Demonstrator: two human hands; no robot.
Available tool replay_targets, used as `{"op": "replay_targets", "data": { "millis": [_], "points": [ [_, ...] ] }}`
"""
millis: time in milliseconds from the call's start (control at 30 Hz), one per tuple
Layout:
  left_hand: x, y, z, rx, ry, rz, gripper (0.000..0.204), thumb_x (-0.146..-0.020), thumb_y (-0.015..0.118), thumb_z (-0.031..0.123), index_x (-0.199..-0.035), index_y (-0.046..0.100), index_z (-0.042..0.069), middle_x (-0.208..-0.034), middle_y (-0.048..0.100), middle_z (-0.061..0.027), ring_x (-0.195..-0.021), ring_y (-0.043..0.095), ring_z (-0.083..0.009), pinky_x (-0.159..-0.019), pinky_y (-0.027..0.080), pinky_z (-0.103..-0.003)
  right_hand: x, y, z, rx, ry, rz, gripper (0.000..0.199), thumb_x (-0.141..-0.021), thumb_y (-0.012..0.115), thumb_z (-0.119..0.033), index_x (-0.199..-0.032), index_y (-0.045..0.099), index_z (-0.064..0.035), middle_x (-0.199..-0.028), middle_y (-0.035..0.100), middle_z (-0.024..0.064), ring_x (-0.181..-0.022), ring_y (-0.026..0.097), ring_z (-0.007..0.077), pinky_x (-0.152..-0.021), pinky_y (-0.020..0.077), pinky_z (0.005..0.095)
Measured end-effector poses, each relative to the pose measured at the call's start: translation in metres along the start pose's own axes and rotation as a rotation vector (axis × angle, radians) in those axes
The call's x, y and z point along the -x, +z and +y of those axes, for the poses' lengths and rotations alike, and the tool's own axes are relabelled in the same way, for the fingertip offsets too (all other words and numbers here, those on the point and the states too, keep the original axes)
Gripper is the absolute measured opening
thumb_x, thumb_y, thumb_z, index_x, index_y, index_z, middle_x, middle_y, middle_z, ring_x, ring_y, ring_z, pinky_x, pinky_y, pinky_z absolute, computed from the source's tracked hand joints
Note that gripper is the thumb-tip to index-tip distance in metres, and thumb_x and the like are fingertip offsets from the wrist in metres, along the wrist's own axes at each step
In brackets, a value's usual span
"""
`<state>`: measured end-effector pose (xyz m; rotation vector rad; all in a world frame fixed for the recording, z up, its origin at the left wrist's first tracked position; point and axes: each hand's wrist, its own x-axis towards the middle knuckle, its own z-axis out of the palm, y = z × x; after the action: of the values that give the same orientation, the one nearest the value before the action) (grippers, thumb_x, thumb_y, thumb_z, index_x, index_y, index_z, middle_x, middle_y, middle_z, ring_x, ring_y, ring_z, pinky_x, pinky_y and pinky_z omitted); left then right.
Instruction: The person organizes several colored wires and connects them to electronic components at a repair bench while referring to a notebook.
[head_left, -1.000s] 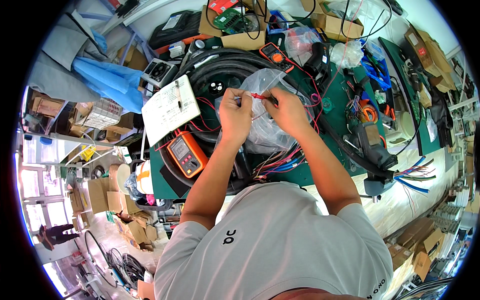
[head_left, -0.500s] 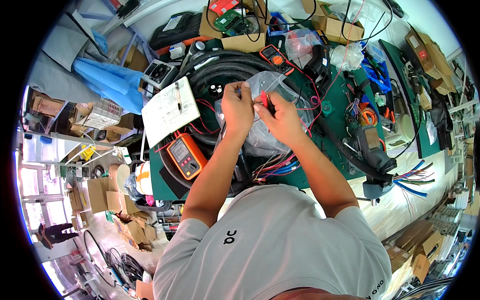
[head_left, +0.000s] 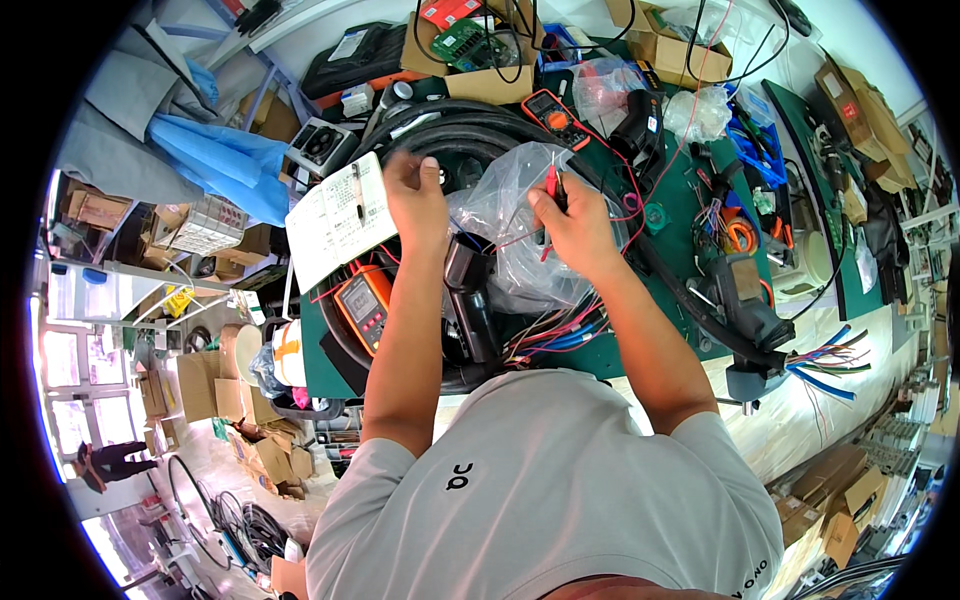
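My right hand (head_left: 580,228) is closed around a red and a black test probe (head_left: 552,188), held over a clear plastic bag (head_left: 515,195). My left hand (head_left: 418,205) is raised beside the right edge of an open notebook (head_left: 340,222) with a pen on it. Its thumb shows, but its other fingers are smeared by motion. A round black connector (head_left: 461,172) lies just right of that hand, partly hidden. Below my left hand, an orange multimeter (head_left: 364,305) is partly covered by my forearm. A black angled connector housing (head_left: 470,300) lies between my forearms.
Thick black cable (head_left: 440,130) coils across the green bench (head_left: 640,345). A second multimeter (head_left: 553,118) lies at the back. Loose coloured wires (head_left: 560,335) spread near the front edge. A blue bin (head_left: 755,140) and a cardboard box (head_left: 490,85) stand farther back.
My left hand has moved left, away from my right hand, toward the notebook. My right hand has shifted slightly right with the probes. The black angled housing is now more exposed.
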<state>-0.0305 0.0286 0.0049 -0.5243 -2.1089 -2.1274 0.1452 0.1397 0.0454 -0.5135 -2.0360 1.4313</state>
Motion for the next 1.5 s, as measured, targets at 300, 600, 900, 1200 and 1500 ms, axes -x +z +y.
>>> {"op": "replay_targets", "data": {
  "millis": [300,600,900,1200,1500],
  "points": [
    [0.068,0.008,0.066,0.173,-0.193,-0.752,0.022,-0.098,0.054,0.014,-0.11,0.057,-0.004,-0.089,0.066,-0.0083,-0.084,0.063,-0.0151,-0.08,0.049,-0.028,-0.004,-0.001,0.005,-0.084,-0.007,-0.056,0.019,-0.089,0.064,-0.017,-0.085,0.059,0.0009,-0.065,0.062,0.0087,-0.057,0.059,0.0163,-0.053,0.0452,0.0311],
    [0.064,0.001,0.05,0.341,-0.34,-0.651,0.016,-0.097,0.055,0.017,-0.099,0.055,0.001,-0.086,0.067,-0.0106,-0.066,0.054,-0.0101,-0.063,0.046,-0.024,0.012,-0.016,-0.007,-0.014,0.096,-0.091,0.018,-0.091,0.063,-0.018,-0.089,0.06,-0.0001,-0.066,0.061,0.0065,-0.059,0.058,0.0124,-0.053,0.0447,0.0283],
    [0.068,-0.004,0.055,0.376,-0.304,-0.696,0.016,-0.096,0.058,0.017,-0.097,0.056,0.001,-0.085,0.068,-0.0112,-0.066,0.057,-0.0114,-0.065,0.048,-0.025,0.009,-0.006,-0.009,0.137,0.042,-0.072,0.015,-0.09,0.062,-0.015,-0.09,0.058,-0.0005,-0.067,0.063,0.0083,-0.06,0.061,0.0144,-0.054,0.0458,0.0299],
    [0.069,-0.009,0.059,0.328,-0.338,-0.706,0.012,-0.095,0.057,0.013,-0.094,0.058,0.001,-0.085,0.068,-0.0103,-0.07,0.062,-0.0136,-0.066,0.049,-0.026,0.017,-0.001,-0.015,0.035,0.043,-0.067,0.016,-0.089,0.062,-0.014,-0.087,0.055,-0.0005,-0.066,0.06,0.0099,-0.058,0.06,0.0146,-0.053,0.045,0.0302],
    [0.073,-0.015,0.051,0.347,-0.366,-0.609,0.01,-0.094,0.057,0.012,-0.098,0.059,0.003,-0.077,0.063,-0.0037,-0.062,0.057,-0.0088,-0.059,0.045,-0.021,0.038,-0.009,-0.03,0.495,-0.09,-0.262,0.021,-0.088,0.062,-0.02,-0.085,0.053,-0.0007,-0.072,0.061,0.0196,-0.068,0.062,0.0382,-0.058,0.0452,0.045]
  ]
}}
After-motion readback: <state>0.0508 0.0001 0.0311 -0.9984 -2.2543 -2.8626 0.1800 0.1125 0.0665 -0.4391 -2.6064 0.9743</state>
